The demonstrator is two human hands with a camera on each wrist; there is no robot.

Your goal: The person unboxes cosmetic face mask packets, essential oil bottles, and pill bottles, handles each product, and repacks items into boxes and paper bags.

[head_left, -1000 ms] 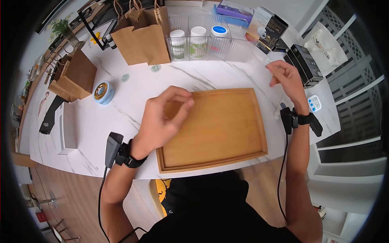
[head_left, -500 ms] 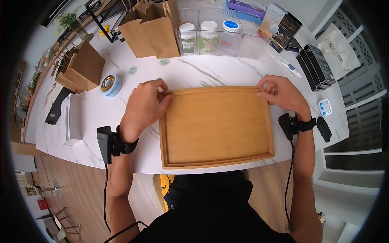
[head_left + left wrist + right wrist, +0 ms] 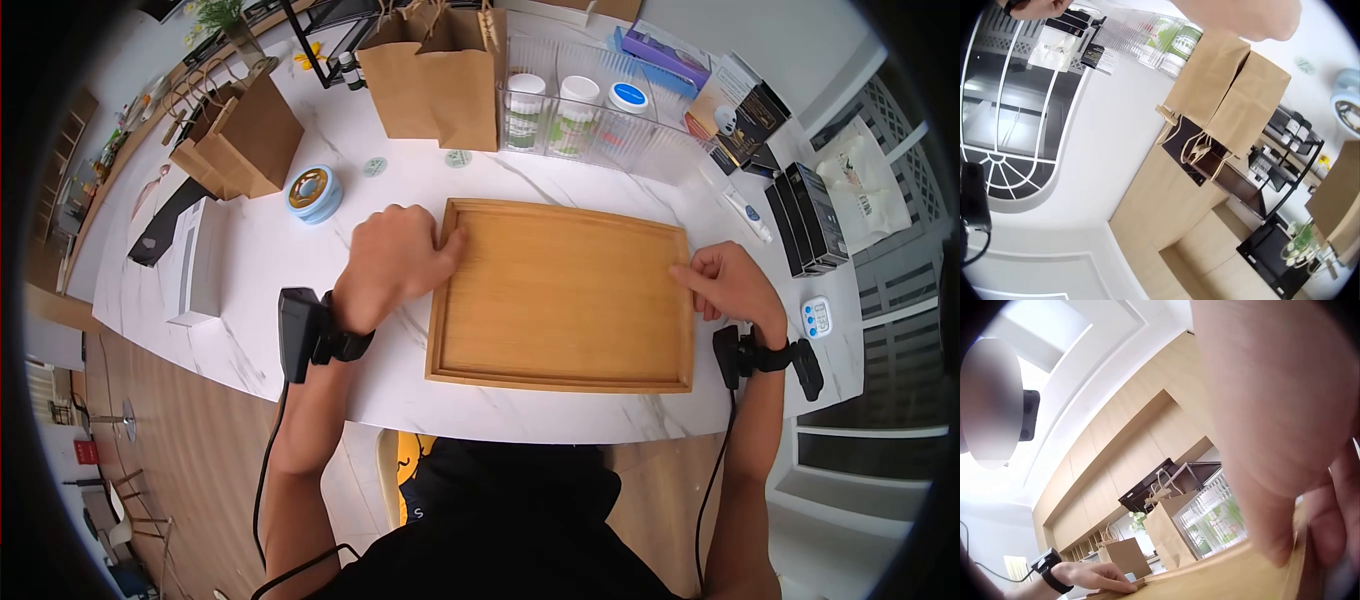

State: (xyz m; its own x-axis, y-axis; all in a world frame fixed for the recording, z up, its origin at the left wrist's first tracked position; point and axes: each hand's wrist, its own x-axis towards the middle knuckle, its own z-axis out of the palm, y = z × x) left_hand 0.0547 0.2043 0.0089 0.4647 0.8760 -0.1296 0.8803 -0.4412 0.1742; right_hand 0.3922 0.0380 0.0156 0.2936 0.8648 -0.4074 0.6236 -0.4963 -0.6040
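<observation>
A rectangular wooden tray (image 3: 565, 300) with a low raised rim lies on the white marbled table (image 3: 500, 415). At its left side, my left hand (image 3: 400, 255) holds the rim, thumb over the inner edge and fingers outside. My right hand (image 3: 738, 288) grips the opposite rim, its thumb on top and its fingers curled down along the outer side. Close up in the right wrist view, the right thumb (image 3: 1272, 531) presses the tray's rim, with fingers beyond it. Only part of the left hand (image 3: 1247, 15) shows at the top of the left wrist view.
Behind the tray stand a clear divided organizer (image 3: 640, 150) with several bottles and a brown paper bag (image 3: 430, 95). Left are another paper bag (image 3: 245, 140), a light-blue round container (image 3: 315, 195) and a white box (image 3: 197, 262). Right are black boxes (image 3: 808, 220) and a small white timer (image 3: 816, 317).
Both hands have come onto the tray's side rims, the right one from the table's back right. The tray has moved back from the table's front edge.
</observation>
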